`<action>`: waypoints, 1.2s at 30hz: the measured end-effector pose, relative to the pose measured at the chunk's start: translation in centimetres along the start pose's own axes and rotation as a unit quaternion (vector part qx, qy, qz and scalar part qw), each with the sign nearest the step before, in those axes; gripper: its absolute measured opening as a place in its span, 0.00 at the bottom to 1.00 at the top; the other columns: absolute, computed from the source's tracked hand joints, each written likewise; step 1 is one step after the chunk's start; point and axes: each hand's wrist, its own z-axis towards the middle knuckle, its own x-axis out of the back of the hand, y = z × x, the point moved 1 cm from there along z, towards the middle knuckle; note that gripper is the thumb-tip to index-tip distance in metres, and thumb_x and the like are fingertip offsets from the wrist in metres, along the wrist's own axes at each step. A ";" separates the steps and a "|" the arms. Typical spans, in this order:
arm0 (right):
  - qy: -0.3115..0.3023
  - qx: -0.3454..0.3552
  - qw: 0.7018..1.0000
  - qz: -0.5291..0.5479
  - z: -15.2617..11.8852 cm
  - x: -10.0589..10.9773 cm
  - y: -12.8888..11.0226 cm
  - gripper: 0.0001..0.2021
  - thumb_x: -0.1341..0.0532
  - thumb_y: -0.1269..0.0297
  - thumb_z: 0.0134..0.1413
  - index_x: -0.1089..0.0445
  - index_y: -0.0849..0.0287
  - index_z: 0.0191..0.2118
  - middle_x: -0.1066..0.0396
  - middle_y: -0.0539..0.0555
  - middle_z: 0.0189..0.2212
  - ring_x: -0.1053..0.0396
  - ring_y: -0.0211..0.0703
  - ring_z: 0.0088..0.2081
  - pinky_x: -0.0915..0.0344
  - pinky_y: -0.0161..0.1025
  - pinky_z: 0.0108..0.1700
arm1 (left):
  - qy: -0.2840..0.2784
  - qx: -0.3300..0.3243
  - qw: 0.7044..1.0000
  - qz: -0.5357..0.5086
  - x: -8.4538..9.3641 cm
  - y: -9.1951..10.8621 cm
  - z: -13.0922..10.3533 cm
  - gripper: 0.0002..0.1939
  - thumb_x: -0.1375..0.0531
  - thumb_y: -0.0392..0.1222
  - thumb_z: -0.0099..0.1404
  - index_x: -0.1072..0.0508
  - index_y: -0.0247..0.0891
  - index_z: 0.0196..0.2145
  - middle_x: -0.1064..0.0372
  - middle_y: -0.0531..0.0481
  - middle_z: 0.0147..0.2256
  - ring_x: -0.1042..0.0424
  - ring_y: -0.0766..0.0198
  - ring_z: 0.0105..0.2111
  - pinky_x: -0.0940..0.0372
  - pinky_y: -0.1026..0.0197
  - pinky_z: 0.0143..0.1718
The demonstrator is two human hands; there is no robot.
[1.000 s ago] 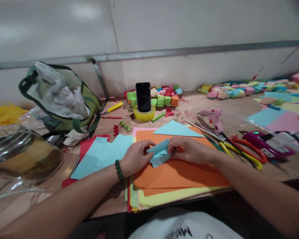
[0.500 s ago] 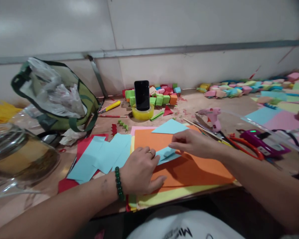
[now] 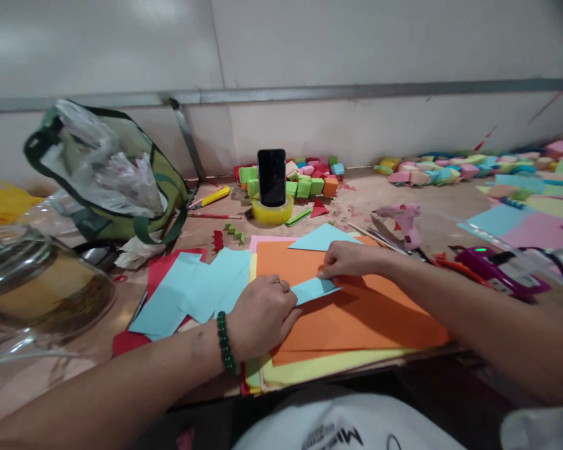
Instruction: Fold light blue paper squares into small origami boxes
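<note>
A light blue folded paper strip [image 3: 313, 290] lies between my two hands on a stack topped by orange paper [image 3: 370, 331]. My left hand [image 3: 265, 312], with fingers curled and thumb drawn in, holds its left end. My right hand [image 3: 349, 259] has its fingers closed at the strip's upper right part, fingertips against the paper. The strip looks flat, with a pointed right end. Behind my right hand lies a light blue triangular piece [image 3: 321, 237]. Several light blue rectangles [image 3: 199, 287] overlap on red paper [image 3: 126, 342] to the left.
A phone [image 3: 272, 178] stands in a yellow tape roll [image 3: 272, 212] before small paper cubes [image 3: 304, 186]. On the left are a glass teapot [image 3: 42, 294] and a green bag [image 3: 112, 181]. A pink glue gun [image 3: 403, 222] and purple device [image 3: 500, 272] are at right.
The strip's raised fold now lies flat under my right fingertips. My left thumb has drawn in from the orange paper towards the strip. The view has shifted slightly.
</note>
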 end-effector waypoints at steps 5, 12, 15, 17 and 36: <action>0.047 -0.040 0.998 0.028 -2.3 -0.4 1.2 0.23 0.43 0.45 0.48 0.32 0.60 0.18 0.39 0.49 0.13 0.45 0.35 0.17 0.50 0.35 0.21 | 0.006 0.027 0.998 -0.059 0.6 -0.4 -0.1 0.21 0.48 0.54 0.66 0.25 0.37 0.28 0.28 0.44 0.30 0.31 0.56 0.35 0.38 0.56 0.37; 0.173 -0.048 0.978 0.102 -5.6 -3.7 -0.8 0.21 0.46 0.43 0.53 0.35 0.58 0.28 0.32 0.50 0.19 0.36 0.39 0.22 0.45 0.34 0.23 | 0.008 0.058 0.991 -0.120 -0.5 -1.1 1.1 0.17 0.50 0.47 0.69 0.28 0.36 0.30 0.31 0.47 0.32 0.31 0.61 0.32 0.38 0.60 0.35; 0.195 0.007 0.973 0.126 -5.6 -5.2 -1.2 0.12 0.39 0.55 0.49 0.36 0.57 0.35 0.32 0.47 0.20 0.36 0.38 0.23 0.44 0.33 0.25 | 0.001 0.062 0.991 -0.116 -0.9 -1.1 1.2 0.16 0.42 0.51 0.62 0.29 0.37 0.42 0.32 0.46 0.39 0.30 0.60 0.34 0.37 0.60 0.35; 0.204 0.046 0.961 0.179 -5.4 -5.6 -1.4 0.10 0.40 0.60 0.51 0.37 0.57 0.38 0.34 0.46 0.21 0.36 0.37 0.23 0.43 0.33 0.25 | 0.006 0.069 0.993 -0.100 -1.1 -1.0 1.2 0.28 0.39 0.52 0.58 0.36 0.38 0.53 0.33 0.45 0.42 0.30 0.57 0.35 0.37 0.59 0.34; 0.398 0.229 0.888 -0.002 -1.8 1.1 -2.0 0.25 0.46 0.72 0.53 0.42 0.56 0.59 0.27 0.56 0.38 0.31 0.39 0.30 0.33 0.38 0.34 | 0.141 0.229 0.636 -0.723 -1.0 -4.1 2.3 0.14 0.36 0.48 0.50 0.32 0.33 0.22 0.35 0.53 0.20 0.38 0.69 0.20 0.41 0.66 0.25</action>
